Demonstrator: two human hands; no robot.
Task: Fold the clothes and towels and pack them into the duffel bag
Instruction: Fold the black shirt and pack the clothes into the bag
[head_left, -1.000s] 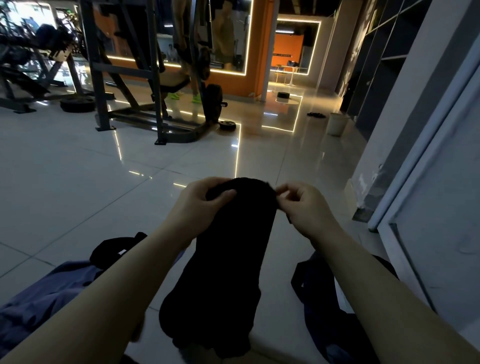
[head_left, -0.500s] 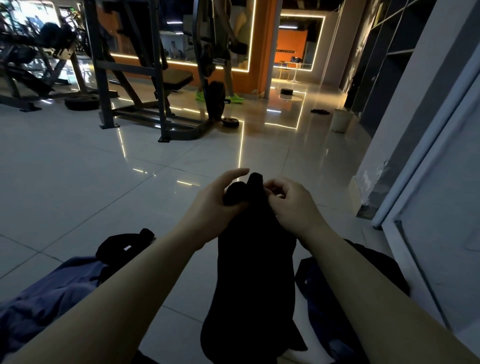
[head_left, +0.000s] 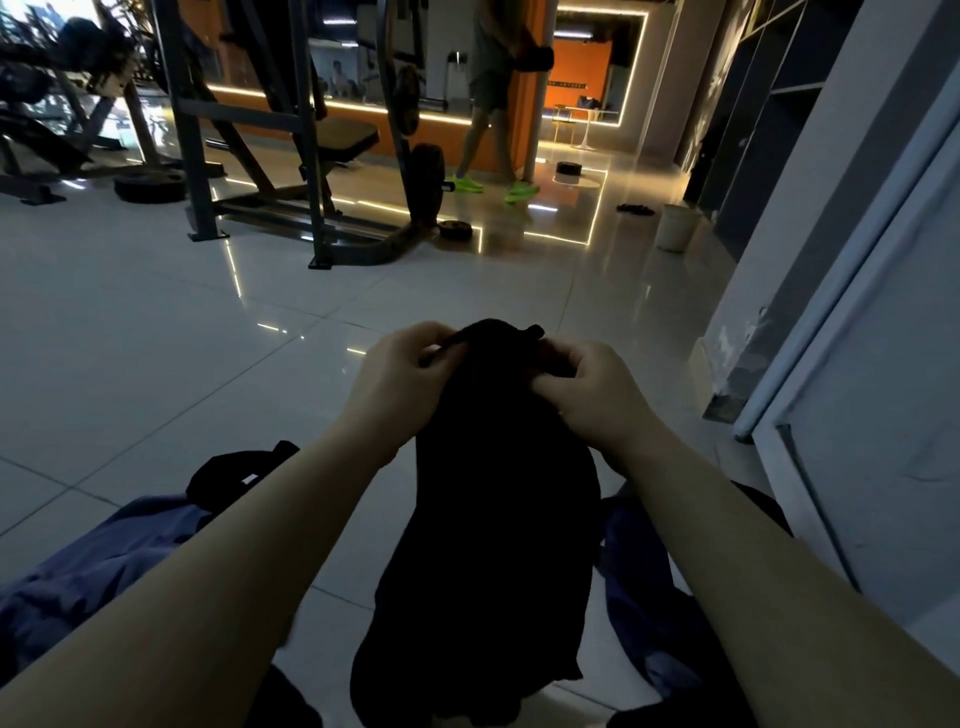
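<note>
Two hands are seen, the left hand (head_left: 400, 379) and the right hand (head_left: 597, 395). One black garment (head_left: 488, 519) is counted, two bluish garments (head_left: 93, 566) (head_left: 644, 613), one bucket (head_left: 674, 227), and two green shoes (head_left: 465, 183) (head_left: 521, 191).

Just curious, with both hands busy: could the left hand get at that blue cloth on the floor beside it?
Probably yes, once it lets go: the left hand grips the black garment, but nothing blocks the way to the blue cloth.
</note>
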